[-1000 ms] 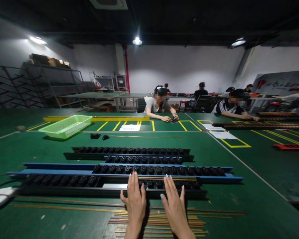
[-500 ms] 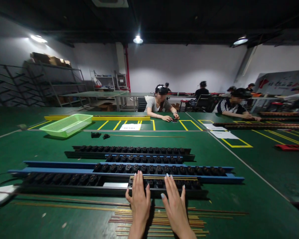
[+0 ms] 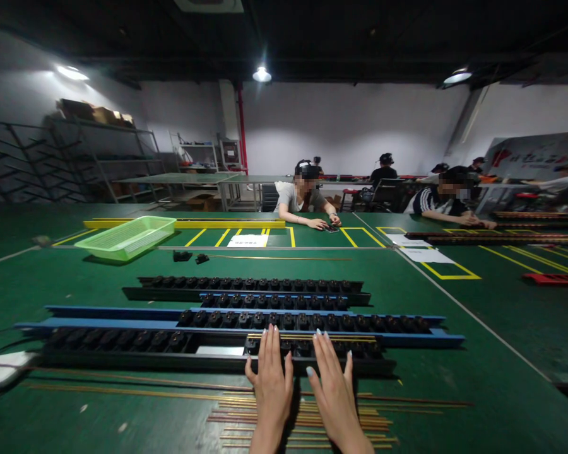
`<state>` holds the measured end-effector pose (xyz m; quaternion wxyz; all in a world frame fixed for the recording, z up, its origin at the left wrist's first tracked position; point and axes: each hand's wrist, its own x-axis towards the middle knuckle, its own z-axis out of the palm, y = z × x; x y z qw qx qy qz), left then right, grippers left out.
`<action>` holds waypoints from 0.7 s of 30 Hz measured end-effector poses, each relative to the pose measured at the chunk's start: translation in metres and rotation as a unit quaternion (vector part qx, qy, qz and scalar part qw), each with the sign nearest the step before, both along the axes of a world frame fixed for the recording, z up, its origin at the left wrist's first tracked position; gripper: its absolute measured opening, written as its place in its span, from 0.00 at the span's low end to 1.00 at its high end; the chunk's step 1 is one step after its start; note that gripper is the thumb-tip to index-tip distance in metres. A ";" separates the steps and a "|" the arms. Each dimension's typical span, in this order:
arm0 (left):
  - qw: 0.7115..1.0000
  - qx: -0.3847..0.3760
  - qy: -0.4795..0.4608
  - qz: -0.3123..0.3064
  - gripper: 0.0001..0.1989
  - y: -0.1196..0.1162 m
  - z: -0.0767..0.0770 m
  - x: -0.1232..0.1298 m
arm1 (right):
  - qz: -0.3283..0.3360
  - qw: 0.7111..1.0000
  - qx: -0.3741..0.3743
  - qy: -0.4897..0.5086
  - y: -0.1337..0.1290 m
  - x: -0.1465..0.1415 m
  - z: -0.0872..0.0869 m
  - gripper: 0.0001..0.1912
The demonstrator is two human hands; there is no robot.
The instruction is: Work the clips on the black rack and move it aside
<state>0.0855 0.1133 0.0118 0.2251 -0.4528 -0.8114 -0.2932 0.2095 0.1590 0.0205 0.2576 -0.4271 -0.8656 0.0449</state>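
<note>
Both hands lie palm down over the nearest black rail [image 3: 146, 359], which holds a row of black modules [image 3: 156, 341]. My left hand [image 3: 272, 381] has its fingers stretched out, the tips on thin brass rods [image 3: 355, 339] that run along the top of the modules. Beside it on the right, my right hand [image 3: 334, 384] also lies flat, fingertips at the same rods and thumb apart. A pale strip [image 3: 220, 350] shows in the rail left of my hands. More brass rods [image 3: 373, 424] lie on the green table beneath my wrists.
Beyond are a blue rail [image 3: 108, 323] and another black rail [image 3: 246, 291] with modules. A green basket [image 3: 127, 238] stands at the back left, near a yellow rail [image 3: 231, 224]. A person [image 3: 303, 195] sits across the table. A white object [image 3: 4, 371] lies at the left edge.
My left hand has shifted slightly to the right along the rail, closer to my right hand. My right hand has stayed in place.
</note>
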 end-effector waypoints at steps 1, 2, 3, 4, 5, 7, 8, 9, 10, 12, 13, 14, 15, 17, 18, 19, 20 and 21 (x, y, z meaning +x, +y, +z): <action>1.000 0.000 -0.002 0.002 0.29 0.000 0.000 0.000 | 0.000 1.000 0.002 0.002 0.000 0.000 0.000 0.28; 1.000 0.001 -0.003 0.003 0.29 0.001 0.000 0.000 | -0.001 1.000 0.003 0.004 0.000 -0.001 0.000 0.28; 1.000 0.003 -0.004 0.003 0.29 0.001 0.000 -0.001 | -0.001 1.000 0.005 0.006 -0.001 -0.001 0.000 0.28; 1.000 0.004 -0.004 0.002 0.29 0.001 0.000 -0.001 | -0.002 1.000 0.006 0.007 -0.001 -0.001 0.000 0.28; 1.000 0.007 -0.004 0.002 0.29 0.002 0.000 -0.001 | -0.003 1.000 0.007 0.008 -0.001 -0.002 -0.001 0.28; 1.000 0.016 -0.006 0.004 0.29 0.002 0.001 0.000 | -0.004 1.000 0.010 0.008 -0.001 -0.003 -0.002 0.28; 1.000 0.021 -0.007 0.005 0.30 0.001 0.002 0.001 | -0.003 1.000 0.011 0.007 -0.001 -0.003 -0.002 0.28; 1.000 0.027 -0.007 0.003 0.30 0.001 0.002 0.002 | -0.003 1.000 0.011 0.007 -0.001 -0.003 -0.002 0.28; 0.999 0.032 -0.007 -0.002 0.30 0.000 0.003 0.003 | -0.002 1.000 0.011 0.006 -0.001 -0.003 -0.002 0.28; 0.999 0.032 -0.003 -0.025 0.30 0.000 0.002 0.006 | -0.002 1.000 0.010 0.006 -0.001 -0.002 -0.002 0.28; 0.999 0.025 -0.002 -0.038 0.31 0.000 0.001 0.007 | -0.003 1.000 0.010 0.006 -0.001 -0.002 -0.001 0.28; 0.999 0.017 -0.002 -0.048 0.31 0.000 -0.001 0.008 | -0.003 1.000 0.010 0.007 -0.001 -0.002 -0.001 0.28; 0.999 0.007 -0.003 -0.052 0.31 0.000 -0.002 0.009 | -0.003 1.000 0.009 0.007 -0.001 -0.001 -0.001 0.28; 0.999 -0.005 -0.008 -0.048 0.32 0.001 -0.005 0.011 | -0.002 1.000 0.009 0.006 -0.001 -0.001 0.000 0.28; 0.999 -0.007 -0.010 -0.043 0.32 0.001 -0.006 0.011 | -0.002 1.000 0.009 0.005 -0.001 -0.002 0.000 0.29; 0.999 -0.007 -0.010 -0.040 0.32 0.002 -0.007 0.012 | -0.002 1.000 0.009 0.004 -0.001 -0.002 0.000 0.29; 0.999 -0.006 -0.009 -0.038 0.32 0.002 -0.007 0.012 | -0.003 1.000 0.010 0.003 -0.001 -0.002 -0.001 0.29; 0.999 -0.003 -0.007 -0.038 0.32 0.003 -0.007 0.012 | -0.004 1.000 0.011 0.003 0.000 -0.002 -0.002 0.29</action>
